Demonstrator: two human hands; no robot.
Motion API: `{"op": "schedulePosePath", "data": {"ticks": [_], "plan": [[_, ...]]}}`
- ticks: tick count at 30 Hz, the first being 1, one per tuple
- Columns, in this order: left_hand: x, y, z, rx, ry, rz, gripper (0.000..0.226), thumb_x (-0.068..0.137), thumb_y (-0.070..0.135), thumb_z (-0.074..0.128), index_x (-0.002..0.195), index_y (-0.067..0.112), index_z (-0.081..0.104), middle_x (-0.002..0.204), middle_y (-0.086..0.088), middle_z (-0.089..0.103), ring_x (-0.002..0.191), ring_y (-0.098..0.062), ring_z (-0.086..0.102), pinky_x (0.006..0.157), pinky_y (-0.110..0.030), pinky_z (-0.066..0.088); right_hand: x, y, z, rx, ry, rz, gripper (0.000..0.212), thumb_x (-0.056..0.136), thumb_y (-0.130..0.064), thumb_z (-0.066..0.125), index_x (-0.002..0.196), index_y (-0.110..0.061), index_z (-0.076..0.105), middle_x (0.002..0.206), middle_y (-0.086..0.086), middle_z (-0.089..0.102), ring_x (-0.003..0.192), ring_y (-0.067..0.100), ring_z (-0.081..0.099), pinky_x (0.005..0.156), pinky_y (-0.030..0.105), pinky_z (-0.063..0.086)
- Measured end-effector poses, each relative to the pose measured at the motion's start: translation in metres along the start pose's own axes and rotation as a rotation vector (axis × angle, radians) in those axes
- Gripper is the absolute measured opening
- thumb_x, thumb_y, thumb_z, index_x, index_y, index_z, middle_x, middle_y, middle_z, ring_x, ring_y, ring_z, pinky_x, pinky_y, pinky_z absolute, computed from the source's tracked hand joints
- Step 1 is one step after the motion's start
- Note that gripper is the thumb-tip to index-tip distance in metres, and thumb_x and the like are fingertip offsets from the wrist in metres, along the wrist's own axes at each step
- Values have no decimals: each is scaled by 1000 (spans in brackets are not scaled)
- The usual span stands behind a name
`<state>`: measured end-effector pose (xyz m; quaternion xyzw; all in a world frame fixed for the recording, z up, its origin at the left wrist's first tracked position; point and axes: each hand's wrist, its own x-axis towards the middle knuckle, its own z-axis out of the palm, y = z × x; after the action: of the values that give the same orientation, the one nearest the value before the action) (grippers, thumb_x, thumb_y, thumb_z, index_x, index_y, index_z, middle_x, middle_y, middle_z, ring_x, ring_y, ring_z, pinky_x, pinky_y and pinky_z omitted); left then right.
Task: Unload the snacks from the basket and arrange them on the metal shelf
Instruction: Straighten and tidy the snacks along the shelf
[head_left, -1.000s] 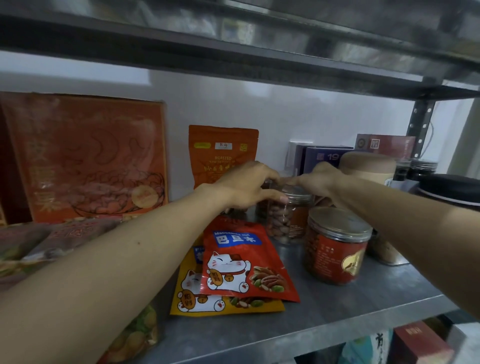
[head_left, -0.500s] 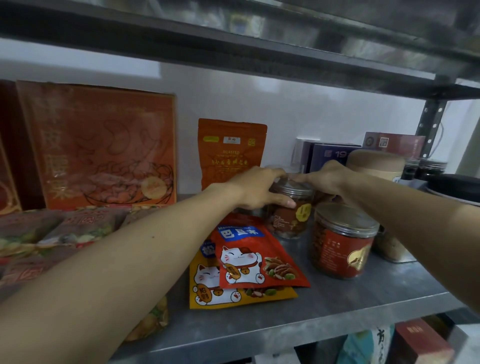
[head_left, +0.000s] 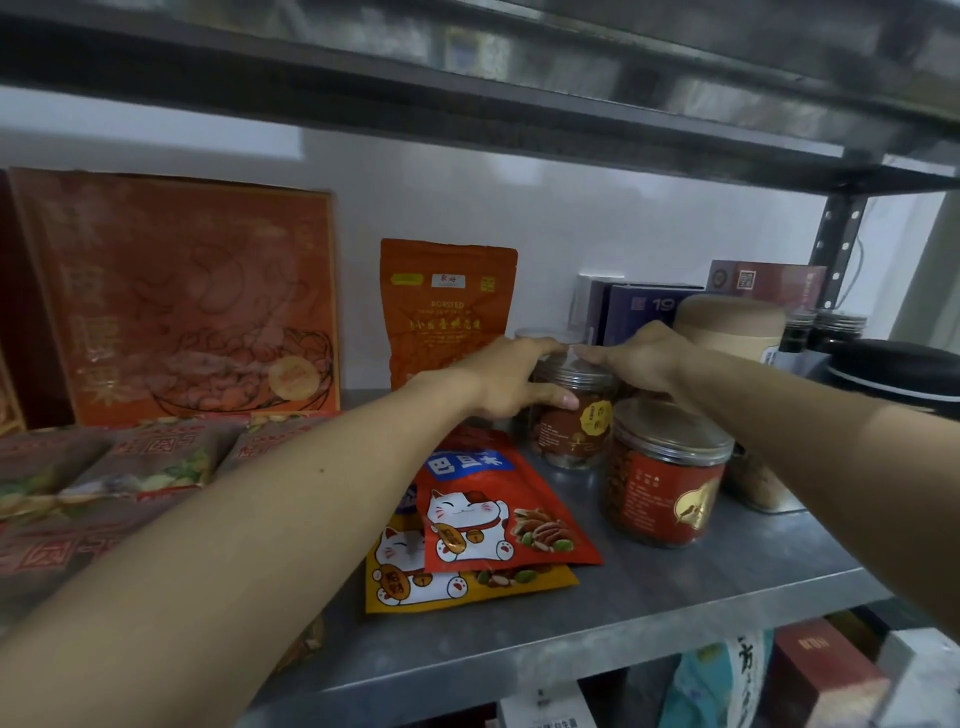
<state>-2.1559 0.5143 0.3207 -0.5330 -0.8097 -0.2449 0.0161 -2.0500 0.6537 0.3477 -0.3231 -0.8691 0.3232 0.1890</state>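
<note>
A clear nut jar (head_left: 569, 431) with a brown label stands on the metal shelf (head_left: 649, 592). My left hand (head_left: 511, 382) grips its left side, thumb across the front. My right hand (head_left: 641, 358) rests on its lid from the right. A second jar with a red label (head_left: 665, 480) stands in front and to the right, untouched. A red cat pouch (head_left: 498, 504) lies flat on a yellow cat pouch (head_left: 467, 584) at the shelf's front. An orange pouch (head_left: 447, 312) stands upright at the back. The basket is out of view.
A large orange box (head_left: 176, 296) leans on the back wall at left, with flat snack packs (head_left: 130, 462) before it. At right stand a tan canister (head_left: 730, 327), dark boxes (head_left: 647, 306) and a black lid (head_left: 893, 369). The upper shelf hangs close overhead. More boxes sit below.
Both hands have stayed on the clear jar, and its brown label now faces the front. The camera has shifted slightly, so the shelf items sit more to the right.
</note>
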Motion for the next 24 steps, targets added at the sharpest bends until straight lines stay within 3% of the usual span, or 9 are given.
{"op": "schedulePosePath", "data": {"ticks": [5, 9, 15, 24], "plan": [[1, -1, 0, -10, -39, -37, 74, 87, 44, 65, 150, 25, 32, 149, -5, 44, 133, -25, 45, 107, -41, 43, -3, 0, 0, -10, 9, -9, 67, 86, -55, 65, 123, 1, 60, 116, 17, 65, 102, 33, 62, 88, 39, 52], [2, 0, 0, -21, -63, -58, 73, 90, 42, 61, 153, 27, 26, 154, -4, 37, 138, -25, 38, 110, -37, 38, -6, -1, -1, -12, 0, -14, 65, 89, -53, 63, 124, 2, 57, 117, 17, 63, 102, 32, 60, 84, 37, 49], [-3, 0, 2, 2, -30, -76, 79, 91, 46, 59, 154, 34, 13, 161, -4, 22, 145, -28, 25, 116, -43, 30, -10, 2, -8, -3, -30, -15, 68, 86, -58, 63, 126, -3, 59, 121, 17, 65, 107, 33, 62, 94, 44, 51], [-39, 32, 2, 190, 146, -33, 74, 89, 44, 63, 152, 28, 27, 153, -6, 31, 140, -25, 26, 114, -40, 28, -40, 15, -36, -4, -59, -63, 70, 84, -54, 68, 125, 1, 57, 119, 17, 64, 104, 33, 61, 83, 38, 50]]}}
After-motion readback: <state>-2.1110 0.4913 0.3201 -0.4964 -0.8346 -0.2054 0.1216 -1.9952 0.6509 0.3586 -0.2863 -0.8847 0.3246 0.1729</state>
